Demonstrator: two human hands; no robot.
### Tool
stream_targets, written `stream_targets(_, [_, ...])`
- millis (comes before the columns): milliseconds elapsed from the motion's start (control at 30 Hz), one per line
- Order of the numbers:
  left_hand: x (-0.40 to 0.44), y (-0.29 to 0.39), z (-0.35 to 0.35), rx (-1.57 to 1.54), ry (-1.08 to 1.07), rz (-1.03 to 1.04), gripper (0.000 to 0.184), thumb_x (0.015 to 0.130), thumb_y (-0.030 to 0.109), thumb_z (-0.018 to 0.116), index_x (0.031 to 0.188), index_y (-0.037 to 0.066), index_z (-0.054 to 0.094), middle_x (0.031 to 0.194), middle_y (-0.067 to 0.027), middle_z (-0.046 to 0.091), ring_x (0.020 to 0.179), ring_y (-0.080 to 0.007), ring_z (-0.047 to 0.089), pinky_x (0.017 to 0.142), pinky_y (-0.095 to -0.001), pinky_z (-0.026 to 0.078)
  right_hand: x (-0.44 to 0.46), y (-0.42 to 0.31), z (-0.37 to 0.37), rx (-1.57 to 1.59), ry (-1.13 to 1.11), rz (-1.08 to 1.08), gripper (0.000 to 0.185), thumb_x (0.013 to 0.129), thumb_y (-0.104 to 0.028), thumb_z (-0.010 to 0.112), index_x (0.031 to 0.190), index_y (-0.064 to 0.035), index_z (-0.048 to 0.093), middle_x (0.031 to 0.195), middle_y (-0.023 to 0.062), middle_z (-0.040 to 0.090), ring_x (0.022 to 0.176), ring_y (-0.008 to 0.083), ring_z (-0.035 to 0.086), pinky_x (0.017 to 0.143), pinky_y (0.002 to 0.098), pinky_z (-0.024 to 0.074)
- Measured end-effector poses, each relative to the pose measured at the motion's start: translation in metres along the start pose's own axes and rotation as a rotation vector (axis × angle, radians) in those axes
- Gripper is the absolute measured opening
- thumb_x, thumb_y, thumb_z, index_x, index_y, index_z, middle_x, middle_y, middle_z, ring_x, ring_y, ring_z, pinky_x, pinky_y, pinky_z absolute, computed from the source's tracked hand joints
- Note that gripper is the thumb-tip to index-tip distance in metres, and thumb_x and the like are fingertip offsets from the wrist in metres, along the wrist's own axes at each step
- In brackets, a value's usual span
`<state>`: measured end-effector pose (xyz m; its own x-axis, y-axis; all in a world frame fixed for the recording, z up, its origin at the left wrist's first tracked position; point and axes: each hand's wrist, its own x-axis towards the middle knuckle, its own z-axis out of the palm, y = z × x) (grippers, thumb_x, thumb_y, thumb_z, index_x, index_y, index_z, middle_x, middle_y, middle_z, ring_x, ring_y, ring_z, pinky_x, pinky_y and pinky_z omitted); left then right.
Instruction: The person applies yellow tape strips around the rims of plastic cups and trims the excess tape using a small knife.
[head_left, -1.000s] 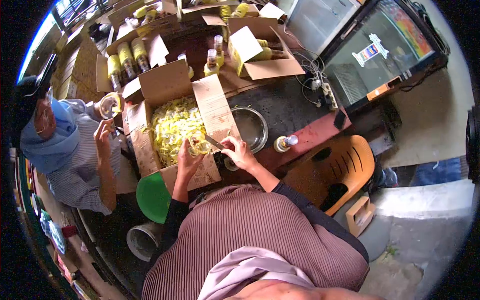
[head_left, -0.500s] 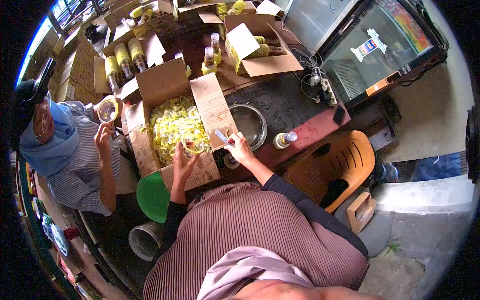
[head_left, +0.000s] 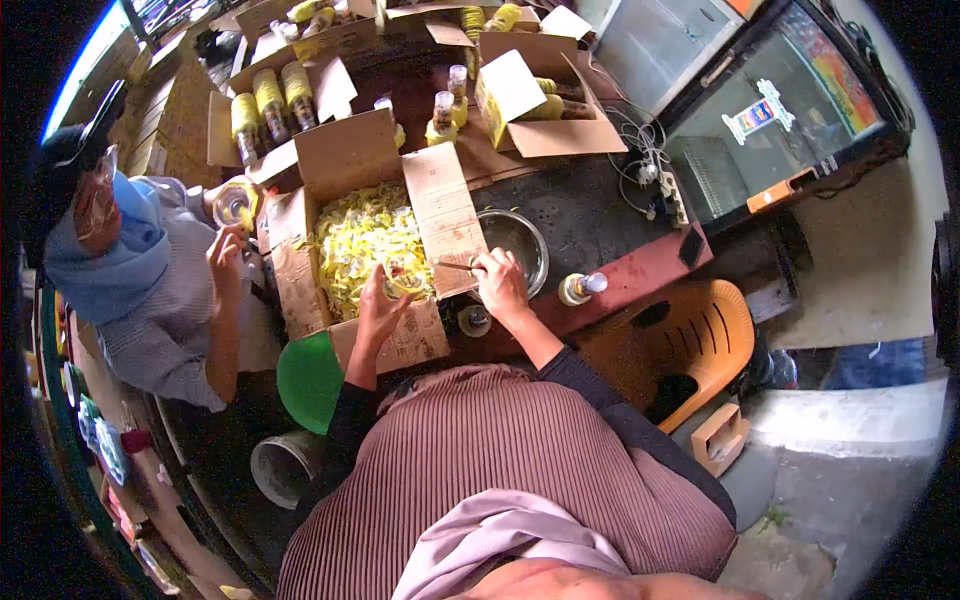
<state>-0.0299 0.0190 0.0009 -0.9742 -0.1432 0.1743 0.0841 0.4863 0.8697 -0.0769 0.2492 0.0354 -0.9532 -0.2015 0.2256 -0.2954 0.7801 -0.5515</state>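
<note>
My left hand is closed around a clear round plastic cup with a yellow rim, just above the front of an open cardboard box. A heap of yellow and whitish strips fills that box. To the right, my right hand pinches a thin knife-like blade that points left toward the cup, apart from it. Behind the right hand lies a round metal bowl, partly hidden. A small jar-like container sits below that hand.
At the left, a co-worker holds a similar yellow-rimmed cup. Boxes of stacked yellow-banded cups stand at the back. A container is on the table's pink edge. An orange chair and a glass-door fridge are right.
My right hand has turned the blade from showing its flat pale face to a thin dark edge. Both hands stay near the box front. The whole view has shifted slightly.
</note>
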Motion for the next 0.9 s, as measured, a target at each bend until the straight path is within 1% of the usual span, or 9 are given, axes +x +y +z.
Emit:
stream_targets(67, [0.002, -0.006, 0.001, 0.085, -0.024, -0.04, 0.062, 0.066, 0.013, 0.079, 0.118, -0.003, 0.048, 0.107, -0.022, 0.058, 0.098, -0.0345, 0.059, 0.086, -0.0379, 0.048, 0.005, -0.012, -0.005, 0.16, -0.022, 0.014, 0.007, 0.077, -0.011, 0.067, 0.08, -0.0062, 0.063, 0.085, 0.0133, 0.059, 0.087, 0.0325, 0.057, 0.077, 0.041, 0.0465])
stream_targets(100, [0.0, -0.053, 0.017, -0.001, 0.032, 0.0, 0.071, 0.066, 0.014, 0.079, 0.125, -0.005, 0.046, 0.113, -0.024, 0.058, 0.105, -0.0358, 0.057, 0.089, -0.0381, 0.046, 0.007, -0.016, -0.004, 0.294, -0.041, 0.047, 0.007, 0.078, -0.009, 0.067, 0.082, -0.0047, 0.063, 0.083, 0.0141, 0.062, 0.079, 0.0326, 0.06, 0.073, 0.0384, 0.0488])
stream_targets(133, [0.001, -0.048, 0.017, 0.026, -0.002, -0.076, 0.079, 0.065, 0.014, 0.078, 0.131, -0.007, 0.041, 0.117, -0.0248, 0.056, 0.11, -0.0367, 0.055, 0.092, -0.0389, 0.045, 0.009, -0.018, -0.003, 0.412, -0.109, 0.1, 0.009, 0.08, -0.01, 0.068, 0.084, -0.0026, 0.065, 0.08, 0.0106, 0.066, 0.07, 0.0244, 0.062, 0.066, 0.0336, 0.0494])
stream_targets(233, [0.005, -0.015, 0.009, 0.131, 0.04, -0.053, 0.075, 0.061, 0.011, 0.078, 0.127, 0.0, 0.044, 0.114, -0.0222, 0.055, 0.106, -0.0378, 0.053, 0.091, -0.042, 0.044, 0.016, -0.029, -0.006, 0.807, -0.46, 0.388, 0.009, 0.085, -0.01, 0.065, 0.087, -0.0019, 0.065, 0.066, -0.0042, 0.055, 0.054, 0.0037, 0.047, 0.048, 0.0204, 0.0354])
stream_targets(333, [0.005, -0.005, 0.008, 0.205, 0.137, 0.073, 0.071, 0.06, 0.009, 0.077, 0.124, 0.004, 0.045, 0.112, -0.0209, 0.054, 0.104, -0.0386, 0.051, 0.092, -0.0432, 0.042, 0.023, -0.032, -0.001, 0.873, -0.56, 0.489, 0.007, 0.085, -0.008, 0.063, 0.089, -0.0022, 0.065, 0.066, -0.0029, 0.056, 0.05, 0.0029, 0.044, 0.045, 0.0185, 0.0313])
stream_targets(467, [0.006, 0.009, 0.001, 0.337, 0.229, 0.202, 0.059, 0.067, 0.003, 0.07, 0.121, 0.007, 0.049, 0.114, -0.0159, 0.054, 0.107, -0.036, 0.048, 0.095, -0.0447, 0.038, 0.029, -0.028, 0.013, 0.984, -0.568, 0.571, 0.009, 0.083, -0.008, 0.065, 0.088, 0.0001, 0.067, 0.071, 0.0031, 0.065, 0.055, 0.0063, 0.054, 0.051, 0.022, 0.043])
stream_targets(633, [0.006, 0.009, -0.001, 0.539, 0.283, 0.251, 0.052, 0.067, 0.002, 0.062, 0.118, 0.009, 0.054, 0.115, -0.0098, 0.055, 0.106, -0.0295, 0.049, 0.094, -0.0417, 0.036, 0.031, -0.047, 0.009, 1.019, -0.573, 0.591, 0.01, 0.082, -0.01, 0.066, 0.083, 0.0002, 0.067, 0.07, 0.0039, 0.065, 0.055, 0.0068, 0.054, 0.051, 0.0222, 0.0424])
stream_targets(800, [0.009, 0.006, -0.004, 0.645, 0.302, 0.272, 0.042, 0.073, 0.003, 0.059, 0.114, 0.01, 0.056, 0.113, -0.0071, 0.057, 0.106, -0.0262, 0.05, 0.093, -0.0406, 0.036, 0.022, -0.069, 0.002, 0.529, -0.544, 0.22, 0.014, 0.077, -0.014, 0.07, 0.081, -0.0011, 0.069, 0.07, 0.0061, 0.067, 0.06, 0.0102, 0.059, 0.059, 0.0267, 0.0476])
stream_targets(900, [0.009, 0.006, -0.004, 0.66, 0.31, 0.275, 0.044, 0.071, 0.0, 0.056, 0.114, 0.01, 0.056, 0.112, -0.0071, 0.058, 0.106, -0.0262, 0.051, 0.092, -0.0404, 0.035, 0.026, -0.064, 0.01, 0.537, -0.55, 0.257, 0.019, 0.075, -0.019, 0.072, 0.084, -0.0025, 0.07, 0.073, 0.0064, 0.069, 0.064, 0.0109, 0.061, 0.063, 0.028, 0.0488])
